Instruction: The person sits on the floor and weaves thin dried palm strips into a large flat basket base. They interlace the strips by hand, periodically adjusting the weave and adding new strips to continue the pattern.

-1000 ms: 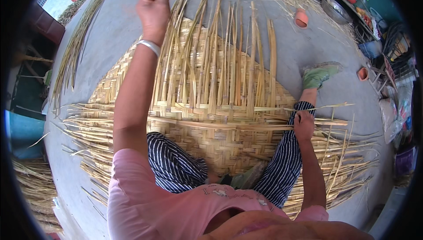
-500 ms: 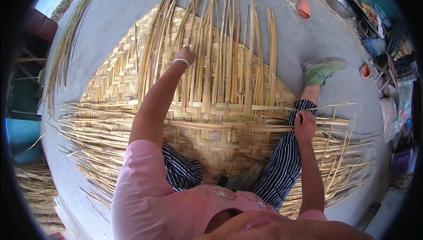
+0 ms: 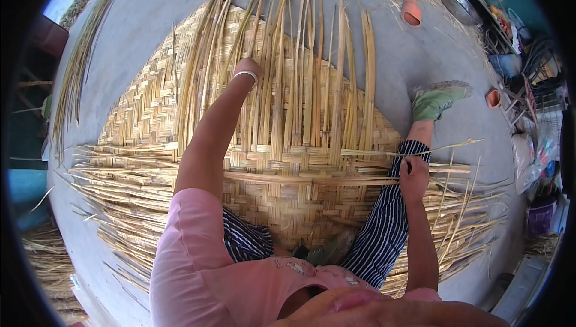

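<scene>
A large woven reed mat (image 3: pixel 276 207) in a twill pattern lies under me on the floor. Long upright reed strips (image 3: pixel 341 87) fan out from its weave toward the far side. Among them, left of the middle, my left hand (image 3: pixel 246 68) is closed on one or more strips; its fingers are partly hidden. Closed in a fist above my right knee, my right hand (image 3: pixel 414 179) holds the end of a crosswise reed strip (image 3: pixel 312 179), which runs leftward over the mat and behind my left arm. A thinner crosswise strip (image 3: pixel 372 153) passes just beyond that hand.
Many loose strip ends (image 3: pixel 114 189) stick out at both sides of the mat. A bundle of long reeds (image 3: pixel 84 57) lies at the far left. My green shoe (image 3: pixel 431 104), an orange clay pot (image 3: pixel 411 12) and a metal basin (image 3: pixel 459 3) are at the right.
My left hand has turned slightly and shifted a little left among the upright strips. My right hand keeps its hold on the crosswise strip. The whole view has tilted slightly.
</scene>
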Demonstrator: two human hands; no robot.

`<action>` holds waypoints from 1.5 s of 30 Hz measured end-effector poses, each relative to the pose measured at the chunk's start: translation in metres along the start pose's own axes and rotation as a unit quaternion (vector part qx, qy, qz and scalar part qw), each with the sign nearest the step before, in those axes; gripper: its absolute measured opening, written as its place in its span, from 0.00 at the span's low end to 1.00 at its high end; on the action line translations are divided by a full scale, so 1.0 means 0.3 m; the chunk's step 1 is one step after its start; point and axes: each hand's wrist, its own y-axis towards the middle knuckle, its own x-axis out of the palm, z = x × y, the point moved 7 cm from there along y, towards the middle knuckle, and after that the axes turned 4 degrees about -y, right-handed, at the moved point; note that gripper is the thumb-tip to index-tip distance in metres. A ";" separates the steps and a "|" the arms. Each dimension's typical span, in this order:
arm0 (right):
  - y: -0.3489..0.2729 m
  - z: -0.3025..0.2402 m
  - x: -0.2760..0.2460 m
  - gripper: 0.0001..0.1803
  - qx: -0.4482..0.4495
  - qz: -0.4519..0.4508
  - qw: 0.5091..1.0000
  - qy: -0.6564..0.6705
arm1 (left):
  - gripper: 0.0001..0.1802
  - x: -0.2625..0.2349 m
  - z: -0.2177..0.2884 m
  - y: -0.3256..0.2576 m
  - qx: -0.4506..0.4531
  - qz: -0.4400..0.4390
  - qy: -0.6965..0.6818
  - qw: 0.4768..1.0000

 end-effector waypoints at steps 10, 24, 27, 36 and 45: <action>-0.001 0.001 -0.003 0.05 0.006 0.008 1.000 0.016 | 0.18 -0.053 -0.013 0.052 -0.021 0.049 -0.230 0.972; -0.013 0.024 -0.010 0.03 -0.015 0.035 0.999 0.040 | 0.14 -0.055 0.044 0.011 -0.117 0.047 -0.438 0.890; -0.013 0.026 -0.011 0.03 -0.006 0.027 0.999 0.039 | 0.12 -0.019 0.072 -0.012 -0.144 -0.003 -0.449 0.882; -0.012 0.012 -0.009 0.03 0.011 0.018 0.999 0.035 | 0.13 -0.208 0.280 0.057 -0.036 0.011 -0.568 0.822; -0.031 0.038 0.008 0.04 -0.015 0.054 0.998 0.031 | 0.12 -0.867 0.831 -0.240 0.171 -0.026 -0.533 0.828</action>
